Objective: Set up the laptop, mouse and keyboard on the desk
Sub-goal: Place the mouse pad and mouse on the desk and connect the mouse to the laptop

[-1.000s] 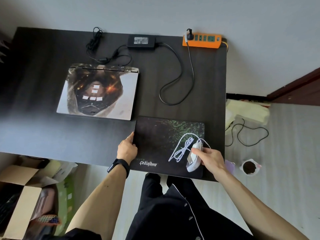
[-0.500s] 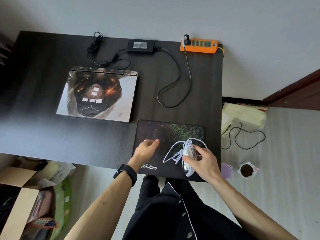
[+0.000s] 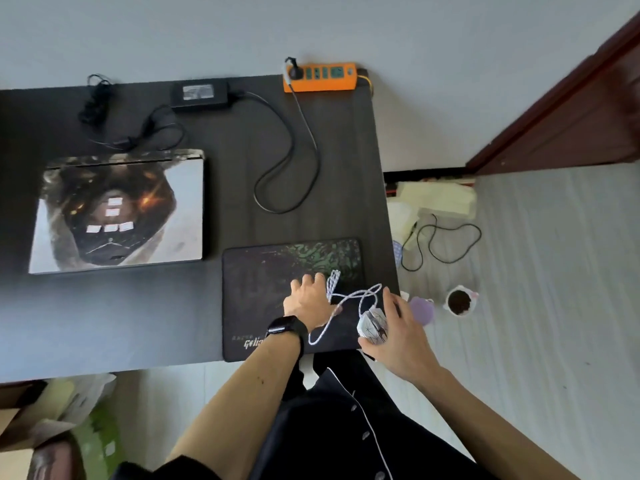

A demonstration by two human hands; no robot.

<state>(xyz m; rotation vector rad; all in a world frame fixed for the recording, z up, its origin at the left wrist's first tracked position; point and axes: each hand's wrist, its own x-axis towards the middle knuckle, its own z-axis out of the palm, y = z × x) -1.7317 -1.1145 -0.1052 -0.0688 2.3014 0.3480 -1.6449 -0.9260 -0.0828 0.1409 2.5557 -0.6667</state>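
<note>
A closed laptop [image 3: 117, 213] with a dark printed lid lies on the black desk [image 3: 104, 323] at the left. A dark mouse pad [image 3: 263, 271] with a green pattern sits at the desk's front right corner. My right hand [image 3: 398, 327] grips the white mouse [image 3: 372, 325] just above the pad's right edge. Its white braided cable [image 3: 332, 299] loops leftward to my left hand [image 3: 310, 297], which holds the bundled part over the pad. No keyboard is in view.
A black power adapter [image 3: 201, 93] and its cables lie at the back of the desk, plugged into an orange power strip [image 3: 320, 76]. On the floor to the right are a small pot of soil [image 3: 459, 301], papers and a cable. Cardboard boxes [image 3: 20, 427] stand lower left.
My left hand moved right across the mouse pad and took hold of the cable bundle. My right hand lifted the mouse toward the pad's right edge, stretching the cable loops out.
</note>
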